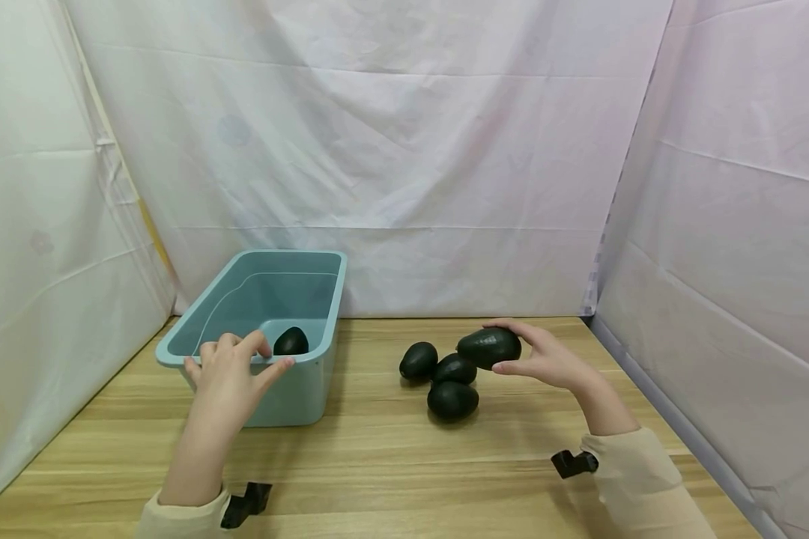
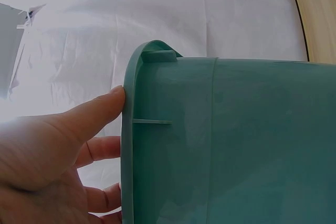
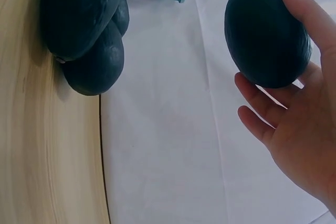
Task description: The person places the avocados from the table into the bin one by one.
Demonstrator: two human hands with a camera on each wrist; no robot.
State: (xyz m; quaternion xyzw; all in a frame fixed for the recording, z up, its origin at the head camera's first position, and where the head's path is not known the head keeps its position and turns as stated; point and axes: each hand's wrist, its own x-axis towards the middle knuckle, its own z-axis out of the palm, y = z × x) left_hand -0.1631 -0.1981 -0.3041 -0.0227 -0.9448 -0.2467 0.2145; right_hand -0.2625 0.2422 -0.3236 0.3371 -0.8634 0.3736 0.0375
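Five dark avocados counted: one held in the right hand [image 1: 546, 359], three clustered on the table [image 1: 377, 449] just left of and below that grip, one inside the teal bin [image 1: 310, 389]. Held avocado [image 1: 489, 347] pinched between thumb and fingers, lifted clear of the cluster [image 1: 445, 378]. Left hand [image 1: 232, 370] resting on the bin's near rim, fingers over the edge, apparently steadying it. One bin. Binned avocado [image 1: 291, 341] just beyond the left fingertips.
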